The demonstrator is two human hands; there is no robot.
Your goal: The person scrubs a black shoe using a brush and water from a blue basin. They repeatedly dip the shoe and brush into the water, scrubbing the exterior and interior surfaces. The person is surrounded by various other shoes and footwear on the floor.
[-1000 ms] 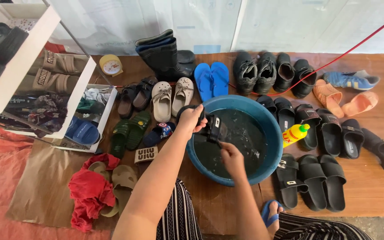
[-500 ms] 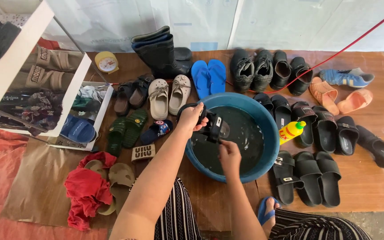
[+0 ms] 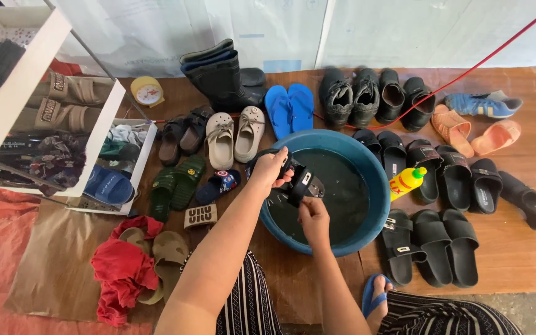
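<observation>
Sandal [image 3: 298, 182], black with a metal buckle, held over the near-left part of the blue basin [image 3: 376, 186], which holds dark water; its long axis runs from upper left to lower right, the sole partly hidden by fingers. Left hand [image 3: 270, 169] is curled around its upper-left end; right hand [image 3: 313, 214] grips from below, fingers closed, whether on the sandal's edge or a small tool cannot be told. Yellow bottle [image 3: 407, 182] leans on the basin's right rim. Black slides [image 3: 432, 245] lie beside it on the wooden floor [image 3: 522, 248].
</observation>
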